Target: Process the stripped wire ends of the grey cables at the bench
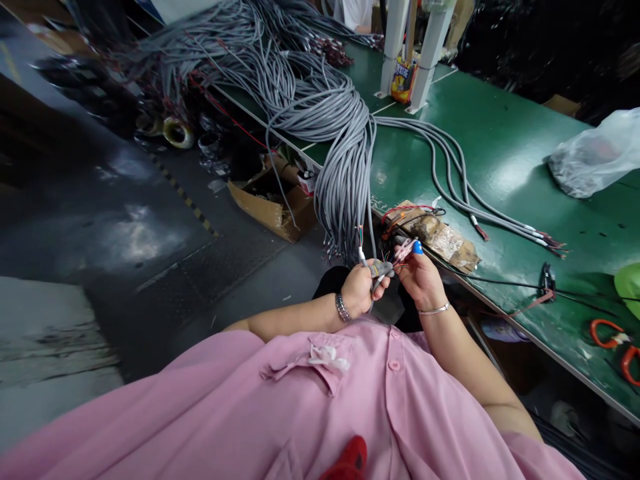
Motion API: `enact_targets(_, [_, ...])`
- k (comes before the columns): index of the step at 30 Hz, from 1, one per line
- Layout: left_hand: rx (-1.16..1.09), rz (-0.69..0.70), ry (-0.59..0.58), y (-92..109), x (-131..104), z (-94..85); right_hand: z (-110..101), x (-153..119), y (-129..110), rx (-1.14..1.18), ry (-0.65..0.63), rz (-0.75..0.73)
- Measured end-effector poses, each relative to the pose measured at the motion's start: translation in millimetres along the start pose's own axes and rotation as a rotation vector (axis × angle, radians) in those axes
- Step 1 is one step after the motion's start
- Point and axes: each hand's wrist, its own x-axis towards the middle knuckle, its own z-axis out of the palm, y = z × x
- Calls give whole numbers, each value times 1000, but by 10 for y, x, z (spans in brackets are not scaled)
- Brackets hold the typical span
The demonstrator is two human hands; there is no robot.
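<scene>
My left hand (360, 291), with grey coverings on its fingertips and a metal watch band at the wrist, is closed around the end of a grey cable (363, 255). Thin coloured wires fan out by its fingers. Close beside it, my right hand (421, 279) wears a blue fingertip cover and pinches thin wires (401, 252) of pinkish colour; its fingers partly hide them. Behind both hands, a thick bundle of grey cables (345, 167) hangs over the table edge. Several more grey cables (457, 170), with stripped red and dark ends, lie on the green table (505, 147).
A taped cardboard block (443, 233) with cords sits at the table edge. To the right are a small cutting tool (547, 283), orange-handled scissors (607, 333), a green bowl (629, 283) and a plastic bag (595, 157). White posts (430, 57) rise behind. An open carton (270, 203) stands below.
</scene>
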Motion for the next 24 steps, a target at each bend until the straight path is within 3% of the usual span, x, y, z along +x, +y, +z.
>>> enact_targets(11, [59,56,-21,3,-93,23,-2,-39,-2,74,-43,80])
enact_targets(17, [146,162,-51,-43,-182,-67,-93,-281,-22,-97,-152,155])
enact_targets(20, [181,179,-61,-84,-196,-100,-120,-445,44,-246,-179,93])
enact_targets(24, [264,189,-70,-120,-174,-107,-86,-551,110,-400,-85,-83])
